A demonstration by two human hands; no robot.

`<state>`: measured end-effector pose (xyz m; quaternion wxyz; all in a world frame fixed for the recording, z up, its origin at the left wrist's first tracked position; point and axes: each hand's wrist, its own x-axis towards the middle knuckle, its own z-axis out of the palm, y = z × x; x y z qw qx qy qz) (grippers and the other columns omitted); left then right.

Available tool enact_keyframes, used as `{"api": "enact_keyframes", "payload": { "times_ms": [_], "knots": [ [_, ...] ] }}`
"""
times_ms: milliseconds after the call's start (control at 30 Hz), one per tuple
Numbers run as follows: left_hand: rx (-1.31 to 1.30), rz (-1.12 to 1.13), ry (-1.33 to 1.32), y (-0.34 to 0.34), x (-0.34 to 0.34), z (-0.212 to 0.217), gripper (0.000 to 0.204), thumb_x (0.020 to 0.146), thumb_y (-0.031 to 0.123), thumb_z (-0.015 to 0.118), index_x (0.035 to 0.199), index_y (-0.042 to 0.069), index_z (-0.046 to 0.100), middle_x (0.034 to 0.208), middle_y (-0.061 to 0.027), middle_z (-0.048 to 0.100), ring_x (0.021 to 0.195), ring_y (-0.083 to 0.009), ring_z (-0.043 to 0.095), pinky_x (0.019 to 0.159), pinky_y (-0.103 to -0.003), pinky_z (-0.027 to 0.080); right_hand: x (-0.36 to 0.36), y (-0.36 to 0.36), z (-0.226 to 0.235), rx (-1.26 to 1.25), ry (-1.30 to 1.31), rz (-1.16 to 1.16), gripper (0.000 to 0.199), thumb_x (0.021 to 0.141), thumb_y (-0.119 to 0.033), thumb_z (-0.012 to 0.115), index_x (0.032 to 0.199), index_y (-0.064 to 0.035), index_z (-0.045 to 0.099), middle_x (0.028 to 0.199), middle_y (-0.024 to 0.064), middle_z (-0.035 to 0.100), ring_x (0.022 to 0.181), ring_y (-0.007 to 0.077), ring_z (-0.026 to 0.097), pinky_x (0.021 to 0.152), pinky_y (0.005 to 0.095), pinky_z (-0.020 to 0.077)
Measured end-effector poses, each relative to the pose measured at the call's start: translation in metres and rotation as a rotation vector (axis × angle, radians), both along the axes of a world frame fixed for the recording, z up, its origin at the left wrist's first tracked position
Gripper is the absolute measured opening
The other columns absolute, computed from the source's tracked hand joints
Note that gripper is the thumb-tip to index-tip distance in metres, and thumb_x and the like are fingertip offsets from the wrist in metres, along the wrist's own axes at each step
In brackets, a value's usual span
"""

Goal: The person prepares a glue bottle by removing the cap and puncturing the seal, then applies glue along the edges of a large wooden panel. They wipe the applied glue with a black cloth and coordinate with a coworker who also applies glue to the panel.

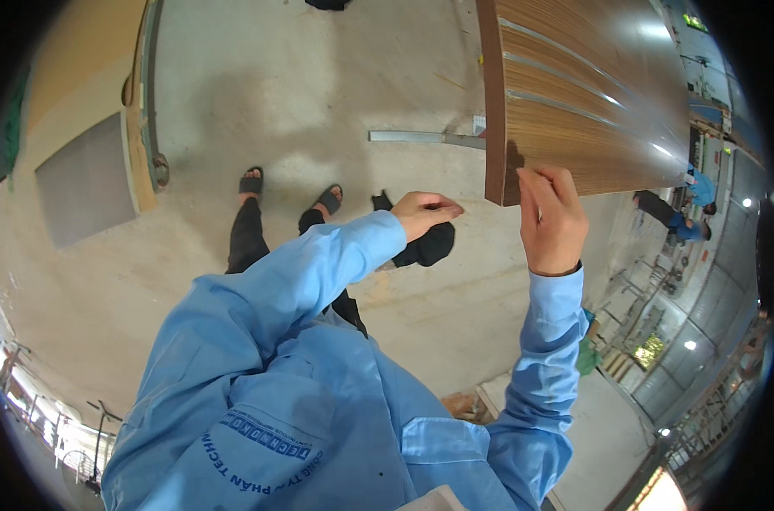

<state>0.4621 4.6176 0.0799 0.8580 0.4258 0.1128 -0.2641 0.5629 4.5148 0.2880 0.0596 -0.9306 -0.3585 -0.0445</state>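
Note:
A wood-grain board [591,145] with a brown edge [494,111] fills the upper right, with pale shiny strips [566,87] running across its face. Close to its near corner is my right hand [555,220], thumb and fingers pinched together at the face. Anything between those fingertips is too small to make out. My left hand [425,215] hovers left of the corner, apart from the board. Its thumb and fingertips are drawn together, and what they hold, if anything, cannot be made out.
A grey metal bar [404,136] sticks out left from under the board. Some black item [429,245] lies on the floor below my left hand. A tan panel with a grey rectangle [89,179] stands at the left. Another person [689,226] in blue is at the far right.

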Motion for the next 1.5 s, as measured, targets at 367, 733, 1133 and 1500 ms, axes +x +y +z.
{"api": "enact_keyframes", "payload": {
  "times_ms": [367, 733, 1133, 1500],
  "knots": [
    [-0.165, 0.24, 0.487, 0.049, -0.089, -0.082, 0.03, 0.092, 0.018, 0.072, 0.12, 0.005, 0.071, 0.107, -0.0036, 0.07, 0.1, -0.012, 0.063, 0.093, -0.024, 0.048, 0.012, 0.029, 0.003, -0.367, -0.084, 0.235, 0.028, 0.074, 0.002, 0.069, 0.099, -0.0082, 0.074, 0.094, 0.0071, 0.059, 0.083, 0.0268, 0.065, 0.066, 0.0388, 0.0559],
    [0.005, 0.724, -0.13, -0.024, 0.068, 0.046, 0.03, 0.08, 0.003, 0.082, 0.1, 0.002, 0.06, 0.101, -0.0084, 0.068, 0.093, -0.0167, 0.064, 0.086, -0.03, 0.052, 0.086, -0.041, -0.035, 0.724, 0.055, -0.479, 0.02, 0.094, -0.011, 0.073, 0.109, 0.0025, 0.074, 0.091, 0.0035, 0.071, 0.076, 0.0095, 0.06, 0.065, 0.0252, 0.0495],
    [0.174, 0.856, -0.123, -0.013, 0.068, 0.089, 0.031, 0.08, -0.002, 0.08, 0.077, 0.008, 0.05, 0.076, 0.0001, 0.06, 0.079, -0.0093, 0.056, 0.075, -0.03, 0.049, 0.08, -0.042, -0.088, 0.983, -0.037, -0.569, 0.027, 0.094, -0.013, 0.072, 0.113, 0.0055, 0.072, 0.092, 0.0059, 0.071, 0.076, 0.0094, 0.06, 0.067, 0.0239, 0.0495],
    [0.227, 0.978, 0.116, -0.04, 0.099, 0.034, 0.02, 0.083, 0.006, 0.08, 0.08, 0.004, 0.06, 0.081, -0.0064, 0.068, 0.081, -0.0148, 0.06, 0.077, -0.034, 0.05, 0.087, -0.051, -0.098, 0.906, -0.037, -0.549, 0.027, 0.093, -0.014, 0.071, 0.112, 0.0057, 0.072, 0.093, 0.0098, 0.074, 0.081, 0.0142, 0.065, 0.074, 0.027, 0.0526]
  ]
}}
